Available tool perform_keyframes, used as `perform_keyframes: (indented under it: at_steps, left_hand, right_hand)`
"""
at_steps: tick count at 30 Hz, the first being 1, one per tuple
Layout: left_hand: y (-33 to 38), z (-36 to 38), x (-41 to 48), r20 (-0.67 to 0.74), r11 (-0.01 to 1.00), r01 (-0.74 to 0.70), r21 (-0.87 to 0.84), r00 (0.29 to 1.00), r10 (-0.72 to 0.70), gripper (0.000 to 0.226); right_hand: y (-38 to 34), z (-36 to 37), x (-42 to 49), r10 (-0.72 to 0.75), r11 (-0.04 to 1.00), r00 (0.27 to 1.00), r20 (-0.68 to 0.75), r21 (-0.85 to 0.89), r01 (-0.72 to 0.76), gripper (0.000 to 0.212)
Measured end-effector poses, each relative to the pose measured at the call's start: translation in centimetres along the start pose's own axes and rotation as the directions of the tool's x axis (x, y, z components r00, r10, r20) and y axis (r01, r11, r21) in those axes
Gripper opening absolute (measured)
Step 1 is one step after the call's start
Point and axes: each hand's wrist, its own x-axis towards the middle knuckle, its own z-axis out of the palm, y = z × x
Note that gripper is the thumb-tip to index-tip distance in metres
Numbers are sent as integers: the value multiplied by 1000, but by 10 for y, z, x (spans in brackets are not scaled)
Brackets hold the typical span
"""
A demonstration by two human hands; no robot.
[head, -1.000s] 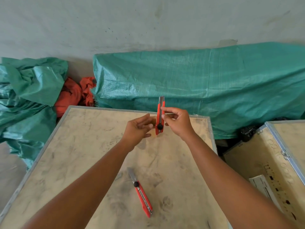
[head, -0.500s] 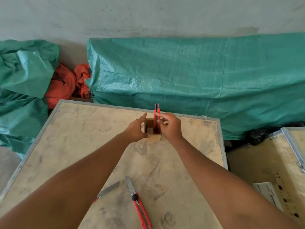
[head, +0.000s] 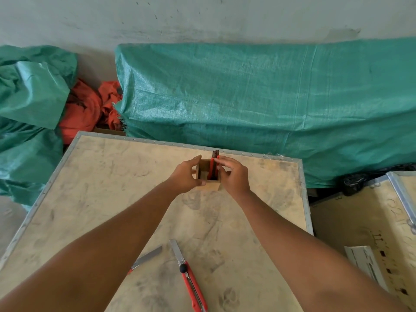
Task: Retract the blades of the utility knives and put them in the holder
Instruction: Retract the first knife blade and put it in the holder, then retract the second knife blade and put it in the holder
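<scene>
A small wooden box holder [head: 208, 186] stands near the far edge of the crate top. A red utility knife [head: 212, 167] stands upright inside it, its tip poking above the rim. My right hand [head: 234, 176] pinches this knife at its upper part. My left hand [head: 188, 177] grips the holder's left wall. Near me a second red knife [head: 191, 280] lies flat with its blade out. A third knife's bare blade [head: 147, 258] shows beside my left forearm, which hides its body.
The work surface is a plywood crate top [head: 101, 188] with metal edging. A green tarp [head: 270, 104] covers a pile behind it. A second crate [head: 371, 221] with a white paper [head: 364, 264] stands at the right. Crumpled green and orange sheets [head: 83, 109] lie at the left.
The knife was held up in the air between both hands; now it stands lowered in the holder. My left hand moved onto the holder. The view tilted down, revealing a third blade.
</scene>
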Motion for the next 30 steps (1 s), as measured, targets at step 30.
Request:
perform_keyframes:
  at_steps: [30]
  left_hand:
    - [-117,154,-268,-244,853,349,-389,853,-461,64]
  right_hand:
    - [-24,13,-235,217,976,700,680,-146,-160,38]
